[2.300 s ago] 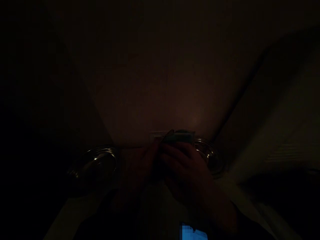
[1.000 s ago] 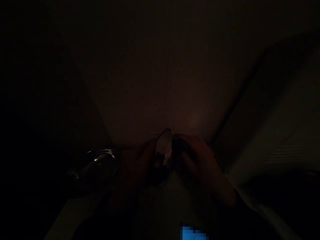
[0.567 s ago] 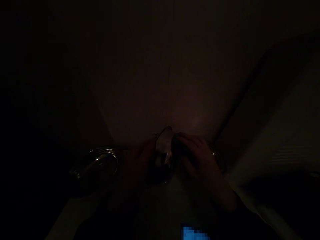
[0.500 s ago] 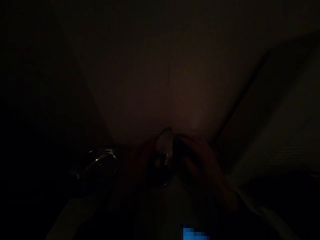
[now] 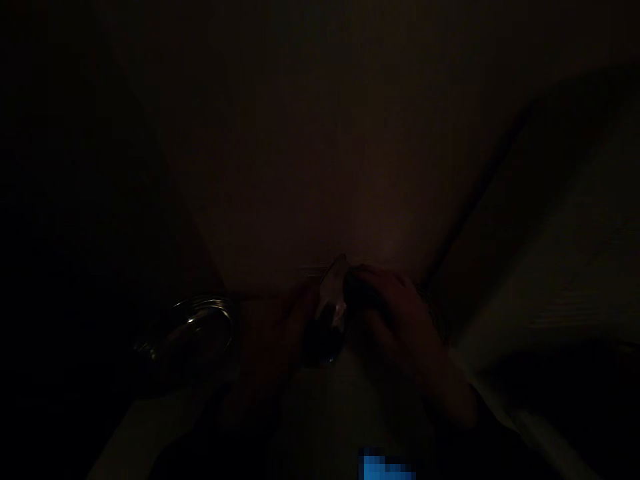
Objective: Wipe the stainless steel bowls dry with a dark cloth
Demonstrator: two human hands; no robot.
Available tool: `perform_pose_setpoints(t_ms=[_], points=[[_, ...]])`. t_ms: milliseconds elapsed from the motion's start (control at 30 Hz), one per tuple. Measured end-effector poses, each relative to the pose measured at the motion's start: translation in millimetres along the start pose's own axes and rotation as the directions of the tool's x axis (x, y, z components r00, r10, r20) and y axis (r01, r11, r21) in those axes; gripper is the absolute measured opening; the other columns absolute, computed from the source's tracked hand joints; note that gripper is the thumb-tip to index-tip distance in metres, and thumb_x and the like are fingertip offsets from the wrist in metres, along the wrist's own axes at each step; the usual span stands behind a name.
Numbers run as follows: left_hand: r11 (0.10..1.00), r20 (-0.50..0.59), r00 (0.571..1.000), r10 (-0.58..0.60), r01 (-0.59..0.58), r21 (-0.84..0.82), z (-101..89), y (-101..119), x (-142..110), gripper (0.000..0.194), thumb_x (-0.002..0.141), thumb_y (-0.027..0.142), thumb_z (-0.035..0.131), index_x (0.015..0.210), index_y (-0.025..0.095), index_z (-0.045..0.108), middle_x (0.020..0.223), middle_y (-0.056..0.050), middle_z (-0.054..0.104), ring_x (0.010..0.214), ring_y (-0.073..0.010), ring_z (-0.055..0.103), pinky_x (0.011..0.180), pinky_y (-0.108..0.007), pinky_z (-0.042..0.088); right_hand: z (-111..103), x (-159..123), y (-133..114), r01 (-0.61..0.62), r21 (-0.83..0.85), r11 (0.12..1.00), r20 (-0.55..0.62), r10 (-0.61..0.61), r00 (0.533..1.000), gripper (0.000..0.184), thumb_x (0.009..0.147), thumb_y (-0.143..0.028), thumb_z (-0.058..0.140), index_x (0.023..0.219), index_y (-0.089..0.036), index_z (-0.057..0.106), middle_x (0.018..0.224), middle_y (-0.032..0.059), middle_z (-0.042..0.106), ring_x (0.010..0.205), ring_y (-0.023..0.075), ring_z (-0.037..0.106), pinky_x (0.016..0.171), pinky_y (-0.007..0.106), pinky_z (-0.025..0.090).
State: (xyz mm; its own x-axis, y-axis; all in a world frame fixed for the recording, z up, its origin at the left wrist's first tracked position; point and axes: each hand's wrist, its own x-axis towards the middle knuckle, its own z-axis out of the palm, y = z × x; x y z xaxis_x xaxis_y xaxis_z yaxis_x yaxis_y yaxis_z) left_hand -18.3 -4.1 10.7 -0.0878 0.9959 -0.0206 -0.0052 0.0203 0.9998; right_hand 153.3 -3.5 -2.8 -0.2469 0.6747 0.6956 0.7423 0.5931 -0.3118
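Note:
The scene is very dark. My left hand (image 5: 273, 333) holds a shiny round metal dish (image 5: 330, 313) on edge in front of me, fingers wrapped on its left side. My right hand (image 5: 395, 320) presses against the dish's right face, fingers curled over a dark lump, perhaps a sponge or cloth, which I cannot make out clearly.
A metal plate (image 5: 187, 333) lies flat to the left on a pale surface. Another metal rim (image 5: 435, 310) shows faintly behind my right hand. A wall rises straight ahead. A pale ledge (image 5: 550, 280) runs along the right.
Earlier my hands held a greenish block in front of the right-hand plate. Now a metal dish stands on edge between them. Over the last second my right hand shifted slightly against it.

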Motion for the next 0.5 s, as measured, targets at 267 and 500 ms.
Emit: perform_pose_setpoints(t_ms=[267, 500], points=[[0.991, 0.057, 0.996, 0.073, -0.079, 0.111, -2.3, -10, 5, 0.036, 0.083, 0.037, 0.051, 0.108, 0.02, 0.069, 0.113, -0.007, 0.07, 0.106, -0.0241, 0.064, 0.088, -0.032, 0.05, -3, -2, 1, 0.019, -0.04, 0.999, 0.038, -0.017, 0.999, 0.041, 0.088, -0.013, 0.042, 0.128, -0.017, 0.052, 0.127, 0.0104, 0.06, 0.108, 0.0259, 0.056, 0.09, 0.046, 0.049], [0.937, -0.043, 0.988, 0.147, -0.126, 0.325, -8.2, -11, 13, 0.025, 0.067, 0.022, 0.062, 0.089, 0.021, 0.073, 0.098, -0.009, 0.074, 0.1, -0.0293, 0.064, 0.086, -0.035, 0.049, 13, -7, -15, 0.162, -0.093, 0.982, 0.134, -0.149, 0.98, 0.044, 0.085, -0.008, 0.048, 0.126, -0.019, 0.055, 0.131, 0.0098, 0.057, 0.108, 0.0275, 0.05, 0.083, 0.045, 0.053]])
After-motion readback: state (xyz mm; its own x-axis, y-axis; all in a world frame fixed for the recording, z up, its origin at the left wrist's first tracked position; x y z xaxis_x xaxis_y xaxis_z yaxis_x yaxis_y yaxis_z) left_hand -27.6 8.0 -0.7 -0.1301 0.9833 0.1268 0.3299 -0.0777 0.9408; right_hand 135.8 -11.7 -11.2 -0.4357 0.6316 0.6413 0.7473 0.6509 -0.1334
